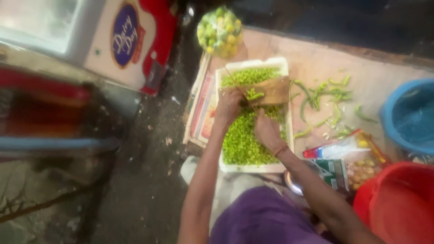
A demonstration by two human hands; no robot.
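Observation:
A white rectangular tray (284,68) is filled with chopped green chilli pieces (244,142). A small wooden board (276,90) lies across the tray's upper half. My left hand (229,106) rests on the board's left end, with its fingers closed on some green chillies (254,95). My right hand (266,131) is just below the board and grips a thin knife (235,83) that slants up and left over the chillies. The frame is blurred, so the knife's blade is hard to make out.
Whole green chillies (323,97) lie scattered on the floor right of the tray. A bag of limes (220,31) sits behind it. A blue tub (409,115), a red tub (400,203) and plastic packets (350,158) stand at the right. A freezer cabinet (122,43) is at the upper left.

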